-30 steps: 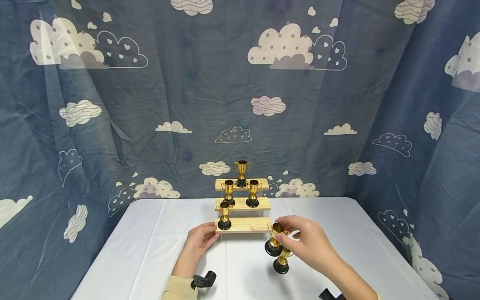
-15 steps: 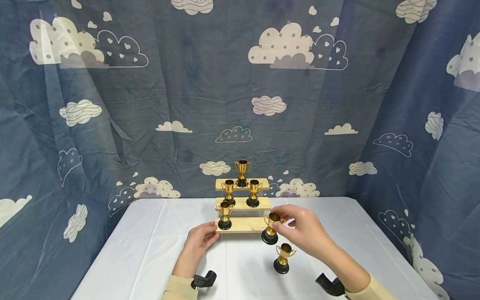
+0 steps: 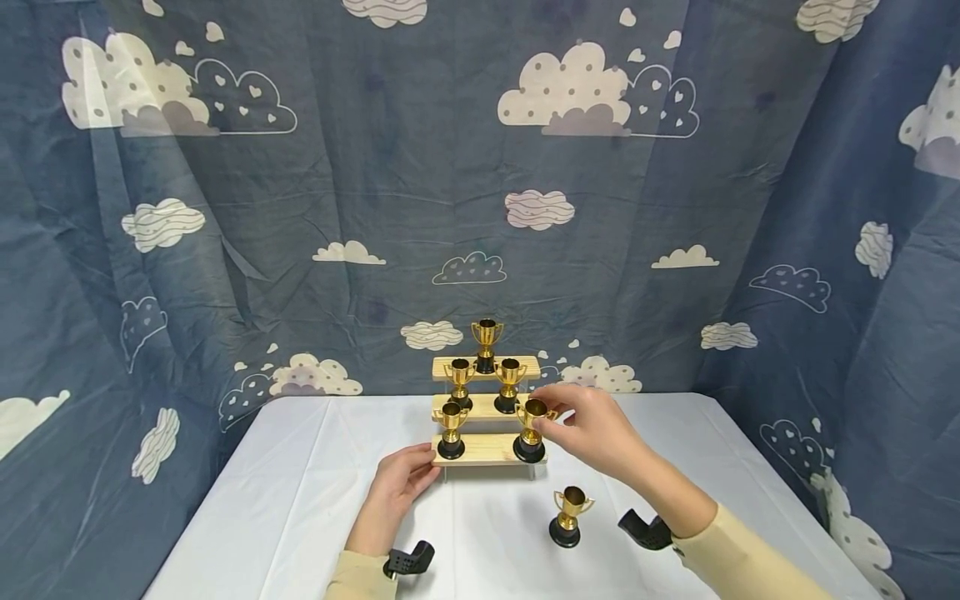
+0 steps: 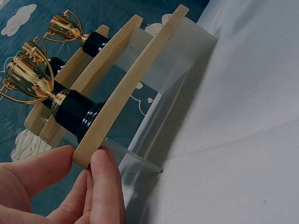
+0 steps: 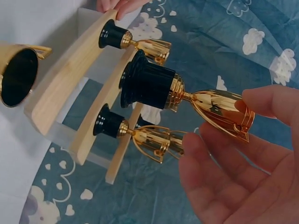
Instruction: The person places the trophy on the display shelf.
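Observation:
Over the right end of the lowest shelf, my right hand (image 3: 592, 429) holds a small gold trophy cup (image 5: 149, 86) by its bowl, thumb on one side and fingers on the other. Its black base hangs close above the wood in the right wrist view. My left hand (image 3: 401, 485) pinches the left end of that bottom board on the three-tier display stand (image 3: 487, 450), thumb and fingers on opposite faces. A matching trophy (image 3: 451, 432) stands at the board's left end. Two more trophies, one of them here (image 3: 507, 387), occupy the middle shelf, and a single trophy (image 3: 485, 346) tops the stand.
Another gold trophy (image 3: 567, 518) stands on the white-covered table (image 3: 300, 500), in front of the stand and to its right. A dark blue cloth (image 3: 420, 183) with cloud prints hangs behind and at both sides. Clear supports (image 4: 187, 51) hold up the boards.
My right hand has carried its trophy up and leftward, from beside the loose trophy to over the lowest shelf's right end. My left hand has kept its grip on the board.

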Demonstrator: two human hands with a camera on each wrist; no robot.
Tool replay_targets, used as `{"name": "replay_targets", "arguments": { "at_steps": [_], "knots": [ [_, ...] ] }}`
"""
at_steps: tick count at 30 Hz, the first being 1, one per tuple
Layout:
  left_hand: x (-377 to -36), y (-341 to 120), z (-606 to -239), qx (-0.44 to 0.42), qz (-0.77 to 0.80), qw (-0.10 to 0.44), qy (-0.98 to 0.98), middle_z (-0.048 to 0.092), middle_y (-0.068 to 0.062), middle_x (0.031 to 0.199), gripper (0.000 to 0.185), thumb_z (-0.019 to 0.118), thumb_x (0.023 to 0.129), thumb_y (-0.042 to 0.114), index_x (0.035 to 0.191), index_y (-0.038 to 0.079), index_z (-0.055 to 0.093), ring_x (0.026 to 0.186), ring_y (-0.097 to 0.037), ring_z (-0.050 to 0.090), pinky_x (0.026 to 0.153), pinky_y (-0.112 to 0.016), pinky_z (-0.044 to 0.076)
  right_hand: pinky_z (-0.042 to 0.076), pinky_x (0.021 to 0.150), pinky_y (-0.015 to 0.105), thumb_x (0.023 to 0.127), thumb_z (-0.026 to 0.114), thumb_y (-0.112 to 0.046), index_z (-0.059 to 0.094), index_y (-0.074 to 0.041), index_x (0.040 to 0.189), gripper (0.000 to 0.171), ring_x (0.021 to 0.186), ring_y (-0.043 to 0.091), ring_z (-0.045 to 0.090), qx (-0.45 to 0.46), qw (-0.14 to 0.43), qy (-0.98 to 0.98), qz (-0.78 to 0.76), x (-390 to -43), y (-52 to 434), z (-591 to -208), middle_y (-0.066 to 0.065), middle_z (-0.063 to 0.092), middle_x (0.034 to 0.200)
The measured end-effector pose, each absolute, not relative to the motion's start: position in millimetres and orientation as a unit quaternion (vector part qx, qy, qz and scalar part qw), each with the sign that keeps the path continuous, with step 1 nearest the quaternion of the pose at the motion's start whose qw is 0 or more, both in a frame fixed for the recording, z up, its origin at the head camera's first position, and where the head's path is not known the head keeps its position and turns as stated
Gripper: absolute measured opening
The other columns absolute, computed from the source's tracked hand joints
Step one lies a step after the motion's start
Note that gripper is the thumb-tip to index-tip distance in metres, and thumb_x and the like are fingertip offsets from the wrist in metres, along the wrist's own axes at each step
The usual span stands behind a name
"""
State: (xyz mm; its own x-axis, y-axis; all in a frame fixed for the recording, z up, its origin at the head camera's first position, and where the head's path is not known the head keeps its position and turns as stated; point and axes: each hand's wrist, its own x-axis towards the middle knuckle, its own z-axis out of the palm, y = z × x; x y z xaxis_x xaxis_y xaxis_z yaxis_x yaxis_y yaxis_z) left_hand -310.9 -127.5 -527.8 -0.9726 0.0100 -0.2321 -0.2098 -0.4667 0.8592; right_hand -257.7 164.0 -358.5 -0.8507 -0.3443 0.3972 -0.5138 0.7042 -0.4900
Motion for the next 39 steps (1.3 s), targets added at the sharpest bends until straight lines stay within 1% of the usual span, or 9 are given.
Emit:
{"name": "replay_targets", "arguments": {
  "at_steps": [4,11,16,21,25,33,39],
  "knots": [
    [-311.0,-128.0,-528.1,-0.098,0.850,0.064,0.513,0.068,-0.014,0.106,0.046,0.064,0.092,-0.006,0.134,-0.017,0.050,0.092,-0.021,0.068,0.081,-0.029,0.059,0.058,0.072,0.024,0.089,0.075,-0.024,0.073,-0.016,0.119,0.032,0.091,0.008,0.066,0.244,0.129,-0.913,0.300,-267.2,158.9,-355.6,-0.010,0.071,0.106],
    [-311.6,-129.0,-528.8,-0.101,0.852,0.063,0.510,0.068,-0.015,0.107,0.046,0.065,0.091,-0.006,0.133,-0.017,0.051,0.090,-0.020,0.068,0.081,-0.029,0.059,0.056,0.074,0.032,0.089,0.074,-0.026,0.073,-0.018,0.118,0.031,0.087,0.007,0.065,0.260,0.119,-0.918,0.276,-285.8,149.0,-353.3,-0.012,0.071,0.099],
    [-311.6,-128.4,-528.9,-0.092,0.856,0.064,0.505,0.068,-0.014,0.105,0.044,0.065,0.090,-0.007,0.131,-0.017,0.052,0.088,-0.019,0.068,0.081,-0.029,0.059,0.055,0.076,0.037,0.089,0.075,-0.030,0.073,-0.020,0.120,0.033,0.088,0.007,0.065,0.234,0.091,-0.929,0.272,-298.7,144.1,-354.9,-0.011,0.071,0.099],
    [-312.4,-127.8,-529.7,-0.091,0.856,0.066,0.504,0.068,-0.014,0.107,0.044,0.065,0.091,-0.006,0.131,-0.017,0.052,0.088,-0.018,0.068,0.082,-0.029,0.059,0.055,0.077,0.036,0.088,0.075,-0.032,0.073,-0.019,0.121,0.035,0.087,0.008,0.065,0.214,0.072,-0.934,0.277,-309.8,140.5,-357.0,-0.005,0.072,0.103],
    [-312.5,-128.2,-531.1,-0.090,0.855,0.069,0.505,0.067,-0.014,0.108,0.045,0.065,0.091,-0.006,0.132,-0.016,0.051,0.089,-0.018,0.067,0.083,-0.030,0.059,0.056,0.077,0.035,0.088,0.075,-0.030,0.073,-0.016,0.121,0.036,0.086,0.009,0.065,0.212,0.066,-0.935,0.276,-317.6,139.7,-361.3,-0.003,0.072,0.104],
    [-311.9,-128.7,-530.6,-0.095,0.854,0.070,0.507,0.067,-0.015,0.110,0.046,0.065,0.090,-0.005,0.133,-0.016,0.051,0.090,-0.018,0.067,0.083,-0.030,0.059,0.054,0.077,0.034,0.088,0.077,-0.027,0.073,-0.019,0.120,0.033,0.085,0.008,0.063,0.208,0.050,-0.934,0.285,-328.7,138.1,-374.5,-0.005,0.070,0.100],
    [-313.5,-127.9,-530.5,-0.103,0.853,0.065,0.508,0.067,-0.016,0.110,0.045,0.066,0.089,-0.006,0.131,-0.015,0.053,0.089,-0.018,0.068,0.082,-0.030,0.059,0.055,0.075,0.033,0.088,0.077,-0.023,0.073,-0.017,0.120,0.033,0.082,0.007,0.063,0.218,0.037,-0.930,0.294,-331.9,133.5,-380.1,-0.006,0.070,0.099]
  ]
}}
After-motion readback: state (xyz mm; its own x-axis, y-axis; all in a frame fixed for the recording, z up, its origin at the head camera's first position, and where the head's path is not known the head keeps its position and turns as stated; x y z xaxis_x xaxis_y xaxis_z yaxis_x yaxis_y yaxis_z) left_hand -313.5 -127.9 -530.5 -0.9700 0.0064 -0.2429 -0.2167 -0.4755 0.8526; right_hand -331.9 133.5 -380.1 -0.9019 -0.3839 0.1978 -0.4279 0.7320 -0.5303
